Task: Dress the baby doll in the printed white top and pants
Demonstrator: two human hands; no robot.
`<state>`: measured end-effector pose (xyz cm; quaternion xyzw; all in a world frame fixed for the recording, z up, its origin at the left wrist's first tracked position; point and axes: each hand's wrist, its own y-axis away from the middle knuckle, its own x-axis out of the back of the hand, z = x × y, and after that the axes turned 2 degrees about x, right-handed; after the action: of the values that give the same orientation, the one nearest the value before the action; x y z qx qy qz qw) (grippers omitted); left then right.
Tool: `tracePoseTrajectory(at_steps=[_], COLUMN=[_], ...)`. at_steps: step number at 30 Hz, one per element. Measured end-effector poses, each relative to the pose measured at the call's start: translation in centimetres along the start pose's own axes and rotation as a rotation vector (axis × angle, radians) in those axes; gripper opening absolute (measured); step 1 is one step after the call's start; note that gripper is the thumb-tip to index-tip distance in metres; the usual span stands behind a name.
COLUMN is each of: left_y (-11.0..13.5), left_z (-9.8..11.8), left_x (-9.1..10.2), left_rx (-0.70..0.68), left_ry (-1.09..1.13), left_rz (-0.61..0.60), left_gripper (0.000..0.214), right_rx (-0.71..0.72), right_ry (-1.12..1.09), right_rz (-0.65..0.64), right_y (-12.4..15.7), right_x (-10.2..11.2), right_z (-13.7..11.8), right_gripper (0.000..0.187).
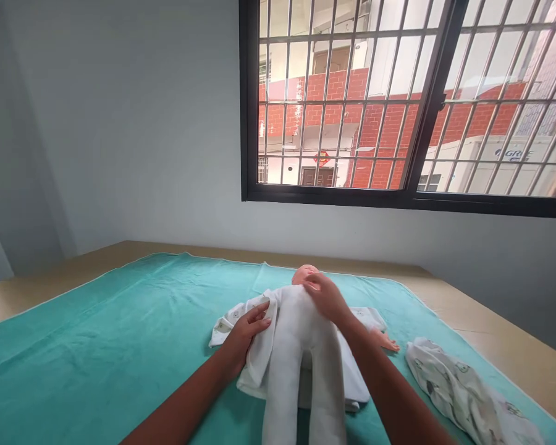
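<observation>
A baby doll (pixel 301 352) with a white cloth body lies on its back on the teal towel (pixel 111 334), head (pixel 303 274) away from me and legs toward me. Under it lies a white patterned garment (pixel 259 364), spread open. My left hand (pixel 248 330) pinches the garment's left edge beside the doll's torso. My right hand (pixel 327 296) rests on the doll's chest just below the head, fingers curled. The doll's bare hand (pixel 384 340) sticks out to the right past my right forearm.
A second crumpled patterned cloth (pixel 463 389) lies on the towel at the right. The towel covers a tan tabletop (pixel 491 327) set against a white wall. A barred window (pixel 408 99) is above.
</observation>
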<state>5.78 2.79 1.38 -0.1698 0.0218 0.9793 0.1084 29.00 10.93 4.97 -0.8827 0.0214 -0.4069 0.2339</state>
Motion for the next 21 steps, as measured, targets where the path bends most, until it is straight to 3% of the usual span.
tracePoseTrajectory(at_steps=[3, 7, 14, 21], left_y=[-0.5, -1.3, -4.2, -7.5], left_z=[-1.1, -1.5, 0.3, 1.5], left_x=[0.0, -0.6, -4.1, -7.4], left_rx=[0.006, -0.080, -0.190, -0.244], left_ry=[-0.091, -0.165, -0.327, -0.268], left_rz=[0.072, 0.048, 0.073, 0.074], left_gripper=[0.064, 0.063, 0.035, 0.033], right_rx=[-0.205, -0.226, -0.097, -0.043], right_ry=[-0.011, -0.126, -0.224, -0.223], right_rz=[0.059, -0.098, -0.225, -0.214], right_y=[1.2, 2.2, 1.5, 1.0], right_x=[2.9, 3.9, 1.9, 1.5], right_z=[4.7, 7.8, 7.6, 6.1], right_gripper=[0.045, 0.050, 0.047, 0.045])
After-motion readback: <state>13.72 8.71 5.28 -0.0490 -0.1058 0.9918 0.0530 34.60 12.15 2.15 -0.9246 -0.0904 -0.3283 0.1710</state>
